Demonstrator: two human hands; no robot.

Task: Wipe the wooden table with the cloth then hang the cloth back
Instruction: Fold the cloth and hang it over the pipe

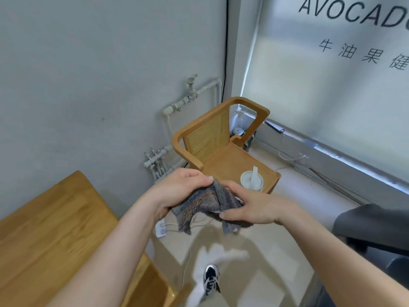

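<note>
Two bare forearms reach forward from the bottom edge, and both hands clasp a grey-brown cloth point(205, 204) in mid-air above the floor. The left hand point(177, 191) pinches its upper edge between thumb and fingers, while the right hand point(250, 207) closes over the other side; loose corners of the cloth dangle below. The wooden bench point(44, 229) lies to the lower left, its pale grain bare, well apart from the cloth. Ahead stands a wooden armchair point(221, 138) with a cane back, and a white round appliance point(252, 179) rests on its seat. White pipes point(188, 98) run along the grey wall behind. A frosted window point(332, 85) on the right bears dark lettering. The pale floor point(254, 262) carries a white power strip point(161, 229) with cables, and a dark sneaker point(211, 279) shows below
</note>
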